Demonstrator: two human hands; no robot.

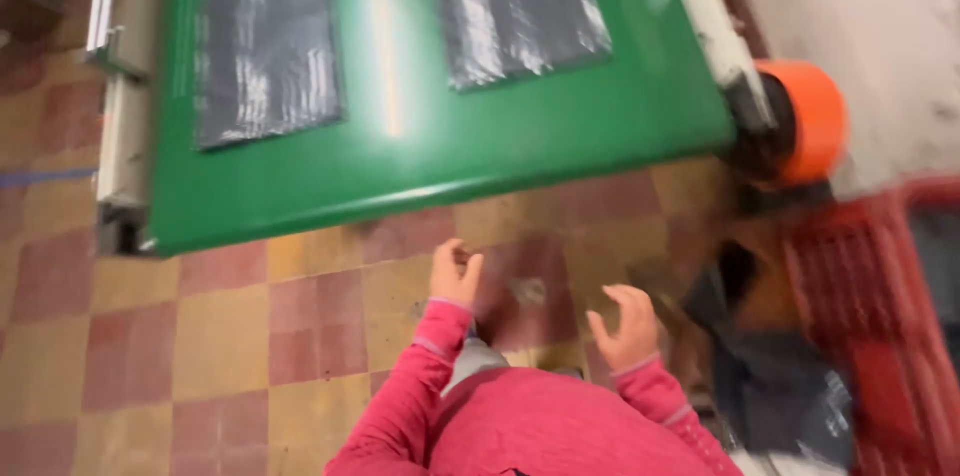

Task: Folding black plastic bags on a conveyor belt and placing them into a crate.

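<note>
A wide glossy green table (430, 151) carries two dark grey shiny plastic sheets (265, 36), well apart from both hands, above a red and yellow checkered tile floor (200, 336). A red plastic crate (880, 306) sits right. Left hand (455, 274), grip loosely curled, empty; right hand (628, 326), fingers spread, released, near dark crumpled bags (780, 386)

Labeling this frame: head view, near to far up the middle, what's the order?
Pink sleeves → left hand and right hand, both empty, over the checkered tile floor → green belt → two grey plastic bags lying flat on it.
</note>
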